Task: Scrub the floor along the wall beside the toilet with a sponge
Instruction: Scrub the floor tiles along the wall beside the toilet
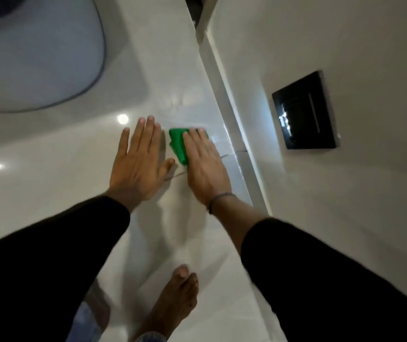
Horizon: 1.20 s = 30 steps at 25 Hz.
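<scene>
at the far left the white toilet [37, 53] fills the upper corner, its rounded bowl hanging over the glossy pale floor [57, 154], where two small bright light reflections sit on the tiles. moving right, the left hand [137, 164] lies flat on the floor, palm down, fingers spread wide and holding nothing; its thumb points toward the sponge and ends just beside it. a black sleeve [49, 243] covers that arm up to the wrist.

next comes the green sponge [179, 145], flat on the floor near the base of the wall, between the two hands. its left part shows, while its right part is hidden under the fingers [198, 138] of the right hand. the right hand [206, 169] presses down on the sponge with the fingers stretched out and close together, palm down, not curled round it. a thin dark band [218, 199] circles the right wrist, and a black sleeve begins partway up that forearm.

below the hands, near the bottom edge, a bare foot [172, 299] stands on the floor, toes pointing toward the hands.

just right of the sponge runs a pale skirting strip [237, 134] along the foot of the wall, with a thin joint line crossing it. the off-white wall [333, 218] takes up the right side, and a black rectangular panel [304, 111] is set into it, well apart from the hands.
</scene>
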Motion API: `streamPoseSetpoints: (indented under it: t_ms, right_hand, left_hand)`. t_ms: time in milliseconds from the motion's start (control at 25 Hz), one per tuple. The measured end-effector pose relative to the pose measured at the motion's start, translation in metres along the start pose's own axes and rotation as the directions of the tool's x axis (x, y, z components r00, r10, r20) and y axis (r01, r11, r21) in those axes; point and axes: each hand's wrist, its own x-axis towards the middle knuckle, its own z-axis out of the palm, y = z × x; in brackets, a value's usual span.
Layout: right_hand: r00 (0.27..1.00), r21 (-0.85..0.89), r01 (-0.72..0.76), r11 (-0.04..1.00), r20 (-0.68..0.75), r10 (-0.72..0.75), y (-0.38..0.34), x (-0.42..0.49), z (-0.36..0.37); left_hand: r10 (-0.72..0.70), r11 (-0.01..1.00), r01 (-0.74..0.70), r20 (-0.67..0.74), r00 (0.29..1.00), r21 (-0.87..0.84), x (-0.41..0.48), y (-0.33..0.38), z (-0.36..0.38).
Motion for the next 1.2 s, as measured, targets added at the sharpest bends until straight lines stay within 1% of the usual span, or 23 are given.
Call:
streamPoseSetpoints:
  t_ms: [120,200,280,360,520,680,760,840,1000,1200]
  right_hand:
    - [0.999,-0.065,-0.036,0.997,-0.012,0.035,0.03,0.042,0.007]
    - [0.999,-0.125,-0.027,0.992,0.024,0.03,0.041,0.047,0.01]
    - [0.999,-0.125,0.002,0.992,0.034,0.003,0.041,0.039,0.013]
    - [1.0,-0.114,0.004,0.993,-0.005,-0.004,0.032,0.037,0.02]
    - [0.999,-0.224,-0.028,0.974,-0.043,0.019,0.025,0.064,0.035]
    - [0.993,-0.278,-0.012,0.961,-0.113,-0.02,0.04,0.079,0.044]
    - [0.989,-0.276,-0.011,0.961,-0.143,-0.03,0.045,0.092,0.042]
    - [0.987,-0.265,-0.036,0.964,-0.158,-0.007,0.047,0.105,0.037]
    - [0.982,-0.18,-0.098,0.979,-0.174,0.067,0.042,0.112,0.038]
    - [0.978,-0.068,-0.122,0.99,-0.179,0.108,0.047,0.091,0.039]
  left_hand:
    - [-0.06,0.997,0.061,-0.01,0.998,0.045,0.023,-0.003,0.037]
    - [-0.07,0.995,0.074,-0.045,0.996,0.073,0.023,-0.006,0.053]
    - [-0.066,0.995,0.073,-0.1,0.993,0.064,0.022,-0.007,0.059]
    - [-0.07,0.996,0.076,-0.139,0.988,0.042,0.022,-0.007,0.063]
    - [-0.065,0.996,0.076,-0.189,0.98,0.051,0.025,-0.011,0.072]
    - [-0.049,0.998,0.056,-0.239,0.97,0.021,0.027,-0.018,0.083]
    - [-0.046,0.999,0.051,-0.247,0.968,0.011,0.027,-0.02,0.087]
    - [-0.041,0.999,0.043,-0.251,0.967,0.002,0.026,-0.02,0.09]
    - [-0.043,0.999,0.042,-0.255,0.966,-0.009,0.026,-0.022,0.09]
    - [-0.033,0.999,0.028,-0.27,0.962,-0.023,0.026,-0.024,0.09]
